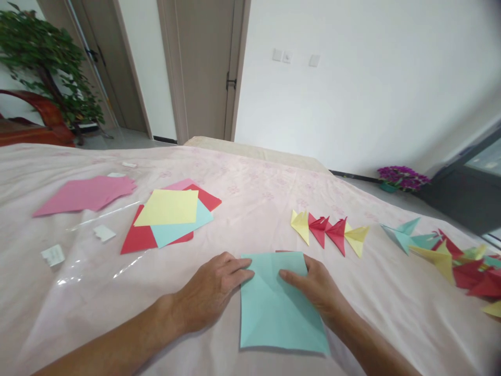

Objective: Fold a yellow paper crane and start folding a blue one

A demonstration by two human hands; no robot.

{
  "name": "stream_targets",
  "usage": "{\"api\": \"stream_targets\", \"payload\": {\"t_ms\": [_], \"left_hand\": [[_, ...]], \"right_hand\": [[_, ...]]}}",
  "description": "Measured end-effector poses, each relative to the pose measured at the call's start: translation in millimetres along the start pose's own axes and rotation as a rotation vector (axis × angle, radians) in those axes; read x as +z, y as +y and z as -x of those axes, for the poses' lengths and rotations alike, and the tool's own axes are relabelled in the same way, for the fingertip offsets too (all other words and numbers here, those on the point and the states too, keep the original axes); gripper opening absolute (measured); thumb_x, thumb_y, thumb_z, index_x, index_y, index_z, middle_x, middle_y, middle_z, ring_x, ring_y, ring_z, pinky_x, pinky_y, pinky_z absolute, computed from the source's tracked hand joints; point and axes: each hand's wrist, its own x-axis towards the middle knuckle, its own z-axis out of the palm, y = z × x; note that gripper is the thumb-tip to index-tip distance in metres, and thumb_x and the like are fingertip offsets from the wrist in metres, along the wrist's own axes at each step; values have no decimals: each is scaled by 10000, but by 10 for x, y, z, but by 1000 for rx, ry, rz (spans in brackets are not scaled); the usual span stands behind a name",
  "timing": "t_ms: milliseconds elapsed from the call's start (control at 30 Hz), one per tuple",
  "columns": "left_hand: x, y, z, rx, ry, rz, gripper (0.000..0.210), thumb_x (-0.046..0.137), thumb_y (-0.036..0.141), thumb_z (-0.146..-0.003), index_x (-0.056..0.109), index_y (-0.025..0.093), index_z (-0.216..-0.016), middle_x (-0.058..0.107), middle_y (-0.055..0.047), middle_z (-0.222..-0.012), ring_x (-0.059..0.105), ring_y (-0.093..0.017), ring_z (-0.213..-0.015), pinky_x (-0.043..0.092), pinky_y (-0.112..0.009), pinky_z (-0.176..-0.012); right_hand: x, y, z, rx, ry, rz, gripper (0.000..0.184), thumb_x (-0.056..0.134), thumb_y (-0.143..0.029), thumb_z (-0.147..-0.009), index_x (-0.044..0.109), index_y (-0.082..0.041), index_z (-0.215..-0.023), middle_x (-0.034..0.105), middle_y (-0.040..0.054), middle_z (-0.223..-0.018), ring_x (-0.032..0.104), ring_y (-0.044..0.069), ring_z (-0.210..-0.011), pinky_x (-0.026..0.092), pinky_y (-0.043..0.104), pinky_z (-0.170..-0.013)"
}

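Observation:
A square sheet of light blue-green paper (279, 308) with faint crease lines is in front of me on the cloth. My left hand (213, 287) holds its upper left edge, two fingertips showing on top of the sheet. At the upper right edge my right hand (319, 287) grips the paper, thumb on the face and the other fingers behind it. A thin strip of dark red shows past the top edge; what it belongs to is hidden. Beyond my right hand lies a short row of folded yellow and red paper pieces (326, 232).
Left of centre lies a pile of yellow, blue and red sheets (168, 206), with pink sheets (84, 194) farther left. White scraps (104, 233) and clear plastic lie nearby. More folded pieces (472, 274) reach the right edge. A pale patterned cloth (242, 209) covers the table.

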Motion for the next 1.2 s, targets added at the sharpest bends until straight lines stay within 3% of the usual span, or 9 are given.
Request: {"api": "stream_targets", "payload": {"t_ms": [100, 200, 333, 533, 633, 800, 967, 1067, 1200], "left_hand": [[32, 1, 8, -12, 1, -18, 402, 412, 84, -936, 560, 224, -1283, 581, -76, -1361, 554, -217, -1010, 503, -390, -878], [50, 7, 8, -13, 2, -34, 400, 419, 84, -931, 554, 224, -1280, 570, -84, -1372, 548, -220, -1006, 506, -403, -876], [40, 17, 2, -12, -44, -72, 399, 415, 83, -935, 523, 204, -1300, 540, -89, -1406, 523, -230, -1031, 506, -430, -877], [26, 33, -2, -35, -98, -70, 407, 407, 87, -946, 501, 207, -1323, 508, -76, -1436, 498, -231, -1044, 494, -444, -899], [33, 34, -3, -36, -99, -66, 410, 408, 91, -948, 496, 209, -1332, 498, -70, -1444, 491, -228, -1043, 489, -438, -910], [50, 22, -2, -47, -107, -80, 422, 408, 95, -949, 487, 211, -1347, 491, -73, -1444, 488, -233, -1058, 486, -439, -922], [80, 14, 11, -76, -89, -113, 391, 421, 109, -952, 520, 217, -1314, 520, -75, -1408, 505, -239, -1048, 497, -444, -903], [91, 24, 18, -92, -55, -128, 369, 434, 110, -950, 540, 213, -1289, 545, -77, -1375, 519, -233, -1023, 505, -435, -890], [92, 34, 10, -103, -27, -151, 353, 456, 90, -932, 559, 187, -1256, 576, -94, -1323, 536, -241, -1009, 510, -450, -885]], "right_hand": [[11, 42, 13, -15, -18, 87, 436, 691, -345, -685, 696, -165, -1082, 722, 53, -811, 645, 224, -680, 515, 321, -605], [-18, 68, 10, -140, 11, 268, 381, 653, -302, -725, 697, -201, -1089, 690, 22, -828, 622, 194, -682, 501, 289, -612], [-75, 40, 20, -225, -70, 374, 302, 573, -311, -838, 688, -197, -1094, 630, 13, -818, 605, 175, -702, 484, 270, -606], [-110, 110, 25, -534, -128, 529, 311, 486, -199, -914, 688, -250, -1145, 545, 12, -800, 586, 152, -752, 481, 266, -678], [-118, 208, 4, -674, -133, 606, 415, 449, -109, -894, 644, -266, -1225, 528, 22, -822, 572, 152, -746, 482, 273, -664], [-129, 228, -8, -858, -161, 759, 617, 445, 7, -722, 602, -224, -1272, 563, 72, -920, 569, 195, -806, 504, 330, -683], [-161, 199, -15, -991, -222, 807, 710, 428, 2, -601, 586, -190, -1267, 599, 122, -1218, 565, 259, -1073, 512, 431, -888], [-188, 231, -32, -1058, -261, 864, 753, 415, 1, -595, 550, -176, -1315, 564, 108, -1354, 507, 265, -1230, 479, 449, -988], [-197, 236, -45, -1145, -283, 925, 668, 399, 20, -699, 536, -140, -1333, 556, 112, -1392, 465, 243, -1319, 478, 419, -1019]]}}
